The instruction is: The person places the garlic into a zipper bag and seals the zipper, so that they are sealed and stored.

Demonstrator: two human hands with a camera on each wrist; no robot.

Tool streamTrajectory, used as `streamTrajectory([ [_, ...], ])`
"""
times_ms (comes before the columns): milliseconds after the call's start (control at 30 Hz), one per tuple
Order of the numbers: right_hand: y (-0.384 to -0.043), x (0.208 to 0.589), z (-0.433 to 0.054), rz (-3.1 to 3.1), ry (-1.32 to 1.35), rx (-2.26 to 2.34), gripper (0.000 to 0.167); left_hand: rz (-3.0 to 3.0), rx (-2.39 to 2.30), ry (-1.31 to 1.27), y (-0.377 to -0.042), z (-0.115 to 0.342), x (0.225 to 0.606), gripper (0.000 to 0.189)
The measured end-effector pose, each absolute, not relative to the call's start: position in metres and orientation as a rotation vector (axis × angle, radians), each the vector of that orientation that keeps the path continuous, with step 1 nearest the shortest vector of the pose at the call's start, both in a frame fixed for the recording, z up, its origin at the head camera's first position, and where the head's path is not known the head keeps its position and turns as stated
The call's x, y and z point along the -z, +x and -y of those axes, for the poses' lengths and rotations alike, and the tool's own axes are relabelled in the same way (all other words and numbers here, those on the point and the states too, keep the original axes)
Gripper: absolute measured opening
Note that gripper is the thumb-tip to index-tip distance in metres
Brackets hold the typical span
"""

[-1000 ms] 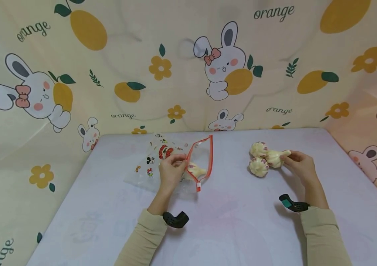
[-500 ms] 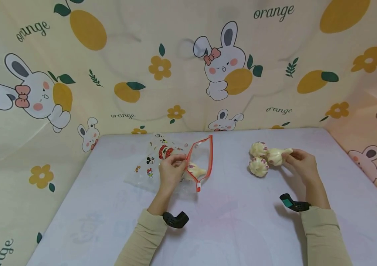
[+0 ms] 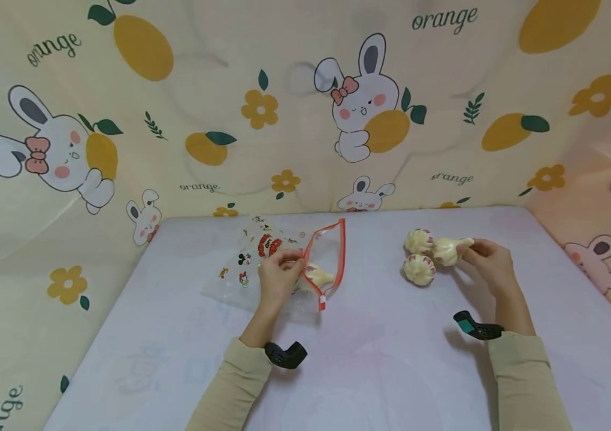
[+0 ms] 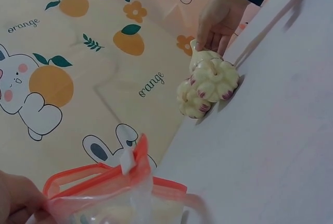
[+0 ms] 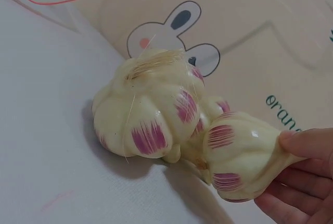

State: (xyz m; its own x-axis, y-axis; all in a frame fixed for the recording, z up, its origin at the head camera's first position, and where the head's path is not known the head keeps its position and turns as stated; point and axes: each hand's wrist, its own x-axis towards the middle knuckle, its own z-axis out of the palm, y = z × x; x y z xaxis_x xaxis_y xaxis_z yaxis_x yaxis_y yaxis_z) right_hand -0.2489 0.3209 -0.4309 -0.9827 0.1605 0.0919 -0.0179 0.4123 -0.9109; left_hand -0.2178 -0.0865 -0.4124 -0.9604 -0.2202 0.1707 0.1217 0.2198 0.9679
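Note:
My left hand [image 3: 277, 276] pinches the edge of a clear zip bag [image 3: 246, 284] with a red zip rim, its mouth facing right. Inside the bag, by the opening, lies a garlic bulb [image 3: 317, 275], seen partly through the plastic. On the right, my right hand [image 3: 490, 263] holds another garlic bulb [image 3: 445, 251] by its stem, between thumb and fingers. That bulb is beside two more, a far garlic bulb [image 3: 419, 240] and a near garlic bulb [image 3: 419, 270]. Purple streaks mark the held bulb [image 5: 234, 156] in the right wrist view.
All of this is on a white-covered table [image 3: 359, 371]. Behind it hangs a cream cloth [image 3: 284, 72] printed with rabbits and oranges. A black wrist device [image 3: 286, 355] sits on the left wrist, and another black wrist device [image 3: 477, 326] on the right.
My right hand has shifted slightly to the right and away from me, and the bulb it holds has moved a little with it. The left hand and bag stay put.

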Motion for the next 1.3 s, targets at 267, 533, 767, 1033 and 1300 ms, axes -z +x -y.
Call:
streamTrajectory([
  [267, -0.251, 0.424, -0.322, 2.510, -0.108, -1.573, 0.017, 2.232, 1.776, 0.081, -0.218, 0.085, 0.413, 0.013],
  [533, -0.249, 0.415, -0.320, 2.530, -0.102, -1.523, 0.029, 2.232, 1.791, 0.091, -0.217, 0.085, 0.414, 0.013],
  [767, -0.249, 0.407, -0.313, 2.553, -0.076, -1.522, 0.049, 2.225, 1.797, 0.093, -0.217, 0.086, 0.413, 0.013],
  [1033, -0.243, 0.397, -0.300, 2.549, -0.063, -1.534, 0.039, 2.221, 1.804, 0.095, -0.217, 0.087, 0.412, 0.013],
  [1300, -0.238, 0.389, -0.277, 2.517, 0.068, -1.568, 0.019, 2.227, 1.796, 0.099, -0.218, 0.087, 0.411, 0.013],
])
